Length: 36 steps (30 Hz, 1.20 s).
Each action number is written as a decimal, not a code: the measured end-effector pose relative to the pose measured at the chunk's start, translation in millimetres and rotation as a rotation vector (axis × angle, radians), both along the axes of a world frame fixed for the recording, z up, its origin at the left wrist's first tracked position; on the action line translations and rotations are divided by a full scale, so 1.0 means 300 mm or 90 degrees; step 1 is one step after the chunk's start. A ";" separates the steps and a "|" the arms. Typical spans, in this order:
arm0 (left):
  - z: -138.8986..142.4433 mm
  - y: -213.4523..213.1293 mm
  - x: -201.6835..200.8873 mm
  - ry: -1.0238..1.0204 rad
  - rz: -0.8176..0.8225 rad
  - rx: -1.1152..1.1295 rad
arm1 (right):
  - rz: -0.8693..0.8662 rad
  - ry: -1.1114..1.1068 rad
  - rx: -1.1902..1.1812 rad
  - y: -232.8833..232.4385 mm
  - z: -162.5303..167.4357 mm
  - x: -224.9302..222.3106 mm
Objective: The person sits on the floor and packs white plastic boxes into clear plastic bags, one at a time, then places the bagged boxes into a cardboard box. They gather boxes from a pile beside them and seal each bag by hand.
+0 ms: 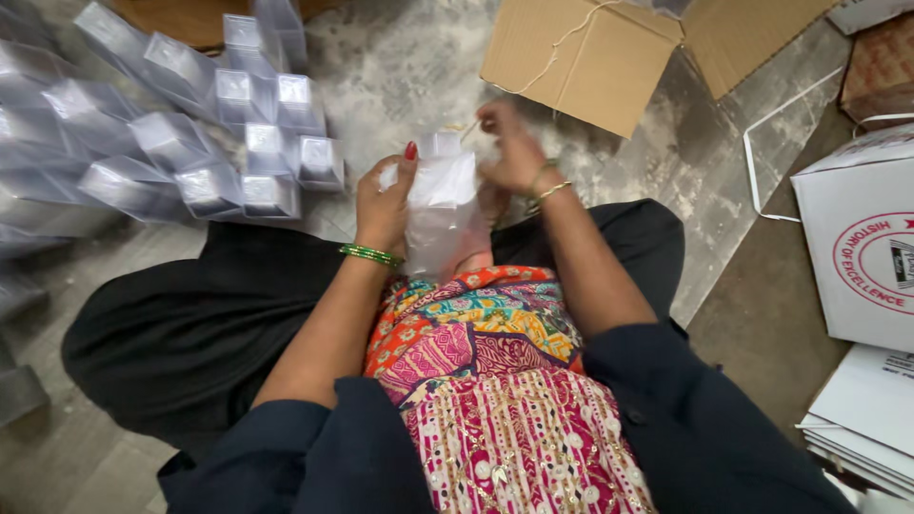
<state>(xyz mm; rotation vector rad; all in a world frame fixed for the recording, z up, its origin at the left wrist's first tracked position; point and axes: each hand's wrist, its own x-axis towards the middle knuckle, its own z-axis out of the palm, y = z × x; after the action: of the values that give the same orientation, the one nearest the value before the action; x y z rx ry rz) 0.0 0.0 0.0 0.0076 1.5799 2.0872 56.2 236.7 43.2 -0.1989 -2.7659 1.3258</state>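
Both hands, left hand (384, 202) and right hand (512, 152), hold a clear plastic box (443, 195).

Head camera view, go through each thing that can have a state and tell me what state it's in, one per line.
Clear plastic box: held upright, top end being worked.
Left hand: gripping the box's side.
Right hand: pinching at the box's top.
Cardboard carton: open, flaps spread.
Clear boxes on the floor: assembled, lying on their sides.
White carton: closed.

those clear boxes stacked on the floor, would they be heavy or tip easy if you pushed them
The clear boxes look thin-walled and empty, so they are probably light for their size. They lie loosely piled and tilted, so a push would likely slide or topple several. Their glossy faces suggest they are somewhat slippery.
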 end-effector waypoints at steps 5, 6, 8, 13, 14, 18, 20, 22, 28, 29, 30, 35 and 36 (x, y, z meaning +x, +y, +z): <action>0.021 0.004 0.047 0.187 -0.041 -0.106 | -0.123 0.058 -0.443 -0.065 0.138 0.097; 0.029 0.009 0.056 0.207 -0.042 -0.082 | -0.134 0.018 -0.487 -0.106 0.135 0.110; 0.050 0.016 0.069 0.230 -0.047 -0.023 | -0.124 0.012 -0.451 -0.183 0.122 0.128; 0.105 0.008 0.086 0.028 -0.062 0.218 | -0.107 0.112 -0.281 -0.232 0.098 0.132; 0.114 0.007 0.087 -0.034 -0.070 0.229 | -0.117 0.094 -0.285 -0.230 0.097 0.136; 0.137 0.016 0.072 -0.166 -0.078 0.235 | -0.171 0.058 -0.285 -0.233 0.099 0.137; 0.126 0.021 0.069 -0.169 -0.079 0.223 | -0.167 0.099 -0.289 -0.230 0.096 0.135; 0.099 0.024 0.074 -0.167 -0.089 0.218 | -0.123 0.180 -0.299 -0.224 0.093 0.130; 0.012 0.044 0.080 -0.149 -0.076 0.178 | -0.142 0.204 -0.596 -0.169 0.107 0.103; 0.001 0.046 0.079 -0.137 -0.068 0.163 | -0.140 0.186 -0.569 -0.165 0.109 0.102; -0.009 0.051 0.079 -0.124 -0.062 0.148 | -0.137 0.169 -0.542 -0.161 0.111 0.100; -0.055 0.061 0.073 -0.033 -0.059 0.145 | -0.021 0.059 -0.446 -0.173 0.112 0.110; -0.059 0.062 0.073 -0.038 -0.058 0.127 | -0.002 0.088 -0.435 -0.174 0.112 0.113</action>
<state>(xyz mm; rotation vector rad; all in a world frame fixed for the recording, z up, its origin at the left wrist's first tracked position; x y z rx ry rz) 22.0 18.7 -17.8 0.0846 1.3081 2.1444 90.0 184.4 76.7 -0.1328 -2.0986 2.1358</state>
